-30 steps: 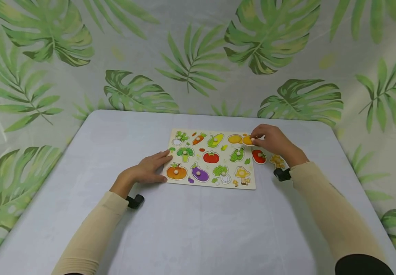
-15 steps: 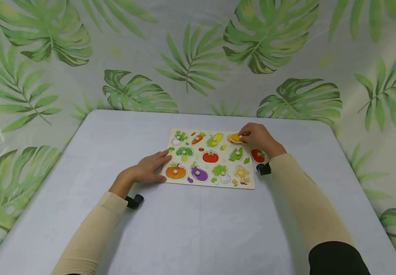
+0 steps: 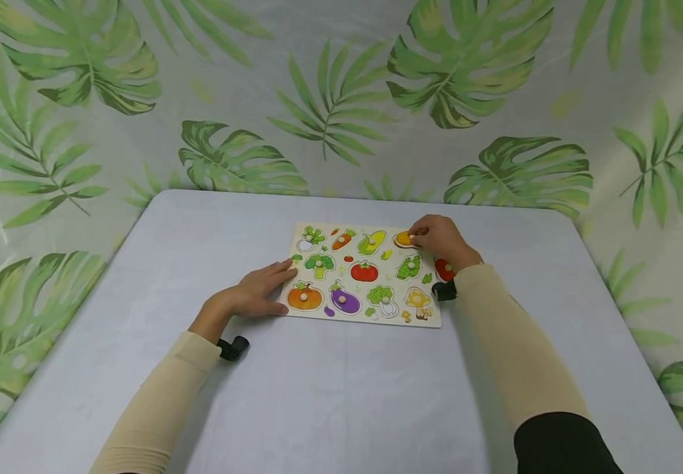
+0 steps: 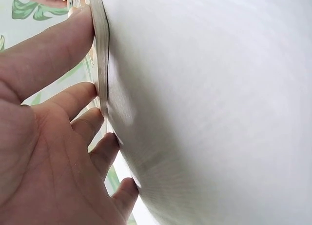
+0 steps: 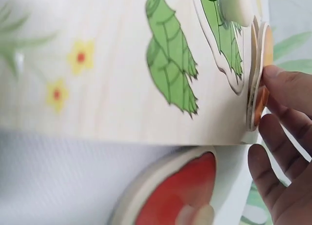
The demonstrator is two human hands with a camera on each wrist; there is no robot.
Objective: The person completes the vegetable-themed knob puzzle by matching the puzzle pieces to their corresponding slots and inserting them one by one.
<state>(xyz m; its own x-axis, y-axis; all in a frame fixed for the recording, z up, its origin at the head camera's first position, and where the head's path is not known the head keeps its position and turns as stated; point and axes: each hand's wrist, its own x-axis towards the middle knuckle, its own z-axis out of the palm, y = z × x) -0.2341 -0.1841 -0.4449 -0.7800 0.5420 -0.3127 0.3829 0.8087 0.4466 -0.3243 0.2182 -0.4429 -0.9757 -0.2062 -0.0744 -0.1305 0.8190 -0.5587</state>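
Note:
A wooden vegetable puzzle board [image 3: 350, 317] lies on the white table in the head view. My left hand [image 3: 255, 289] rests at its left edge, fingers extended; in the left wrist view its fingertips [image 4: 127, 188] touch that edge. At the board's far right corner my right hand [image 3: 445, 238] pinches an orange-yellow oval puzzle piece [image 3: 403, 239] over a matching oval picture. The right wrist view has this piece edge-on, slightly tilted and seemingly just above the board. Its knob is hidden by the fingers.
Beside the board's right edge lies a red knobbed puzzle piece [image 3: 443, 269], partly behind my right wrist. Knobbed pieces such as the pumpkin [image 3: 295, 297] and eggplant [image 3: 350, 303] sit on the board. Behind the table [image 3: 341, 408] hangs a leaf-patterned cloth [image 3: 341, 178].
My right hand has moved left with the orange-yellow piece, from the board's right edge onto the oval picture, and lowered slightly. The mushroom piece is now hidden by my right arm. My left hand stays put.

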